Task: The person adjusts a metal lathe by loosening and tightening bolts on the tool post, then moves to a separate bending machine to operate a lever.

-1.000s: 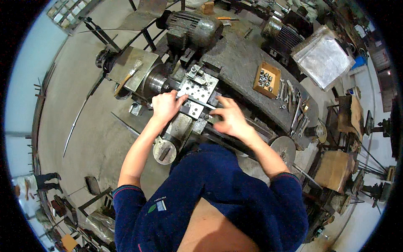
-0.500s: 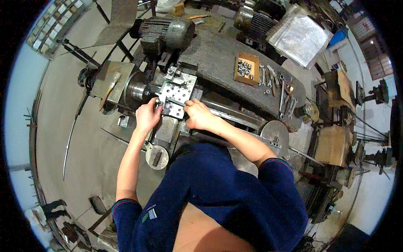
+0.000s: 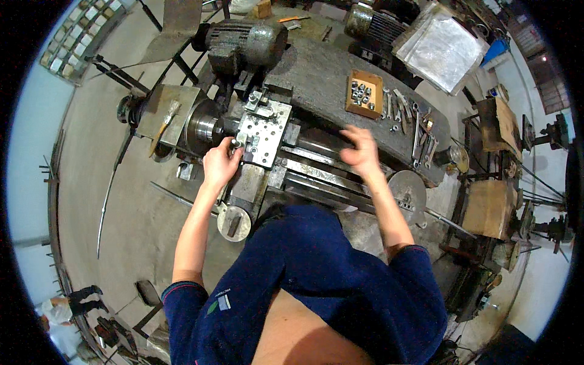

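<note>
Right hand [image 3: 364, 156] has quit the plate [image 3: 268, 135], grip spread; left hand [image 3: 219, 165] seemingly pinches a fitting [image 3: 241, 139].

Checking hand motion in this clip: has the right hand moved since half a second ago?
Yes, rightward: the right hand was at the drilled metal plate; now it is clear of it, nearer the cardboard box.

Plate [image 3: 271, 135] right of chuck [image 3: 204, 129], box [image 3: 368, 78] farther right, behind
</note>
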A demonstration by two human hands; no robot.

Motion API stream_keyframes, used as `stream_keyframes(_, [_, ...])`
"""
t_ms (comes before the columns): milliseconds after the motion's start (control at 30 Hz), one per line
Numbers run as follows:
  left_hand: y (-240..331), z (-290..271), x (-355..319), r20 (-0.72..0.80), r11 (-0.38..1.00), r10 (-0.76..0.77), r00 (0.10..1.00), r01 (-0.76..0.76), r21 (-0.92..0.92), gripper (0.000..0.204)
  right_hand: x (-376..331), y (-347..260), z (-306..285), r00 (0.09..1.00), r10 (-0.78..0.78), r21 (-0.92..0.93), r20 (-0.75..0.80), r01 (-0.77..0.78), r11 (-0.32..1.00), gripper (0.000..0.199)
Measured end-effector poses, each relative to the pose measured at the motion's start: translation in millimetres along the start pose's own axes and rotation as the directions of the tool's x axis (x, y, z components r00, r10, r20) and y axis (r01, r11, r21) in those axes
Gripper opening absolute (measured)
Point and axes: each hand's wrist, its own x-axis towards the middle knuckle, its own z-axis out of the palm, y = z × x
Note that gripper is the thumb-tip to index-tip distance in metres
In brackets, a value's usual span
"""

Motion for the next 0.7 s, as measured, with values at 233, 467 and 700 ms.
stream_keyframes(233, [6, -10, 4, 0.146, 0.995, -0.047, 0.988, 0.06, -0.081, 0.051, -57, 168, -70, 0.862, 0.414, -0.386, -0.293, -0.503, 0.774, 0.044])
stream_keyframes(467, [8, -17, 11, 0.222, 0.996, -0.09, 0.971, 0.091, 0.006, 0.057, -52, 237, -69, 0.839, 0.488, -0.504, -0.241, -0.538, 0.676, 0.041])
stream_keyframes(700, [-1, -16, 0, 0.256, 0.987, -0.136, 0.957, 0.153, -0.049, 0.056, 9, 158, -46, 0.917, 0.376, -0.569, -0.136, -0.383, 0.728, 0.038])
